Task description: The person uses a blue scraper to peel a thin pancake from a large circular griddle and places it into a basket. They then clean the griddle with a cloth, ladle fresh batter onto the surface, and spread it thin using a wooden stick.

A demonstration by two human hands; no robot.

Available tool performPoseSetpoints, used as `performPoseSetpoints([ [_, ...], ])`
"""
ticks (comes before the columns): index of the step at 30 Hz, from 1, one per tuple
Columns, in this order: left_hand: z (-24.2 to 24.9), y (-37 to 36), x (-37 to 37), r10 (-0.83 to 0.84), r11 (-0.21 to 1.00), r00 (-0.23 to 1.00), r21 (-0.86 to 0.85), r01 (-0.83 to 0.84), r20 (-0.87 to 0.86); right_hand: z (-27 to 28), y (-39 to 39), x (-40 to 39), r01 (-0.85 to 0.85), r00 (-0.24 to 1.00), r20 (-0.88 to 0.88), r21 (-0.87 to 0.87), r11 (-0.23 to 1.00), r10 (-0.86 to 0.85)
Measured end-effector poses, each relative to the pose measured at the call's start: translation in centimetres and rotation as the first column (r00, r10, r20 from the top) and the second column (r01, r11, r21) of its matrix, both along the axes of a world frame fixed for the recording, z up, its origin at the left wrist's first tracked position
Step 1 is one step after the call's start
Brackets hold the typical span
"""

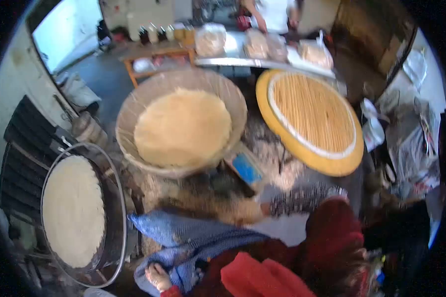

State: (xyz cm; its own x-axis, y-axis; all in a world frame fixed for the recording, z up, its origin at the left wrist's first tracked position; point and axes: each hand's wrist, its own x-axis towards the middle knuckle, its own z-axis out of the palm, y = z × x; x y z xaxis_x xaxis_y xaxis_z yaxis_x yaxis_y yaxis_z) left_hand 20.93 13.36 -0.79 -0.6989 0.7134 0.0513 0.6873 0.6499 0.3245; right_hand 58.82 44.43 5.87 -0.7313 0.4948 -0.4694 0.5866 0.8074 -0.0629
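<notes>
My left hand (157, 276) lies on a blue checked cloth (183, 232) over my lap, its fingers resting loosely on the fabric. On the right, a dark patterned sleeve (305, 199) below my red sleeve (334, 222) reaches leftward. My right hand (265, 209) at its end is smeared by motion, and its fingers cannot be made out. Ahead stands a large round basket (129, 106) holding fine pale yellow powder (183, 128). Just in front of it is a box-like object with a blue panel (246, 168).
At left, a metal-rimmed round vessel (121, 222) holds a pale layer (74, 213). A yellow-rimmed disc (327, 166) bears rows of thin sticks (312, 111). Behind, bagged goods (210, 40) sit on a metal table (252, 63), where another person (275, 15) stands.
</notes>
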Motion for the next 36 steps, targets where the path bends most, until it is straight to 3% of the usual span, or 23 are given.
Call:
performPoseSetpoints([
  [2,2.7,1.2,-0.1,-0.083,0.994,0.996,-0.072,0.086,0.039,-1.7,3.2,0.1,-0.188,0.982,-0.012,0.032,0.982,0.188],
  [5,5.0,0.9,0.3,-0.251,0.966,0.963,-0.032,0.255,0.103,-2.7,6.6,-1.2,-0.453,0.868,-0.22,0.015,0.891,0.445],
  [6,5.8,0.1,0.6,-0.286,0.953,0.951,-0.071,0.295,0.121,-0.7,7.9,-1.6,-0.499,0.813,-0.324,0.04,0.866,0.484],
  [7,6.6,-0.4,0.9,-0.314,0.94,0.94,-0.095,0.328,0.134,-1.9,9.2,-2.4,-0.55,0.811,-0.218,0.031,0.834,0.543],
  [10,10.0,-2.2,-0.3,-0.424,0.811,0.859,-0.301,0.501,0.287,-2.8,13.0,-4.0,-0.661,0.694,-0.338,0.05,0.748,0.636],
  [13,14.6,-1.4,0.8,-0.215,0.643,0.916,-0.657,0.393,0.338,-3.8,14.2,-6.9,-0.654,0.747,-0.225,-0.086,0.751,0.625],
  [15,17.5,0.6,1.9,-0.054,0.521,0.947,-0.8,0.297,0.316,-7.7,14.2,-9.1,-0.245,0.959,-0.164,-0.057,0.968,0.233],
  [16,18.3,1.5,2.3,-0.003,0.475,0.953,-0.838,0.269,0.304,-8.5,13.4,-9.1,-0.061,0.906,-0.423,-0.074,0.995,0.024],
  [17,18.8,2.4,2.6,0.046,0.443,0.953,-0.861,0.25,0.301,-9.5,10.9,-9.1,0.244,0.676,-0.719,0.008,0.97,-0.164],
  [19,16.6,1.0,0.5,-0.107,0.396,0.945,-0.859,0.325,0.309,-11.8,5.7,-10.1,0.579,0.353,-0.76,-0.281,0.765,-0.546],
  [21,15.3,0.5,0.3,-0.189,0.351,0.93,-0.864,0.363,0.314,-9.7,1.2,-9.1,0.61,0.527,-0.562,-0.273,0.744,-0.638],
  [22,14.3,1.3,0.7,-0.286,0.739,0.914,-0.542,0.401,0.287,-9.9,0.5,-7.8,0.545,0.536,-0.692,-0.153,0.824,-0.483],
  [23,13.3,2.7,1.0,-0.36,0.924,0.91,-0.056,0.378,0.204,-10.1,1.0,-6.7,0.479,0.528,-0.797,-0.004,0.878,-0.292],
  [25,11.3,7.1,2.1,-0.418,0.9,0.898,0.196,0.389,0.139,-6.5,3.5,-4.5,0.605,0.533,-0.754,0.023,0.796,-0.384],
  [26,13.0,10.8,4.4,-0.38,0.916,0.917,0.185,0.355,0.12,-5.3,4.8,-3.4,0.71,0.522,-0.679,0.011,0.704,-0.516],
  [29,9.0,13.9,7.1,-0.454,0.781,0.891,0.487,0.391,0.013,-6.8,7.3,0.0,0.925,0.331,-0.491,0.002,0.379,-0.806],
  [31,9.2,14.4,10.0,-0.457,0.821,0.888,0.407,0.4,0.051,-7.2,7.1,0.8,0.969,0.217,-0.308,-0.049,0.244,-0.926],
  [33,9.3,14.2,11.0,-0.496,0.8,0.864,0.434,0.414,0.09,-9.4,6.0,1.1,0.906,0.419,-0.209,0.155,0.393,-0.884],
  [35,8.3,12.2,10.3,-0.489,0.806,0.867,0.433,0.404,0.101,-13.4,5.9,1.7,0.877,0.481,-0.246,0.144,0.459,-0.842],
  [36,7.3,11.4,9.6,-0.47,0.79,0.882,0.463,0.403,0.034,-15.7,6.0,2.0,0.841,0.535,-0.237,0.237,0.486,-0.811],
])
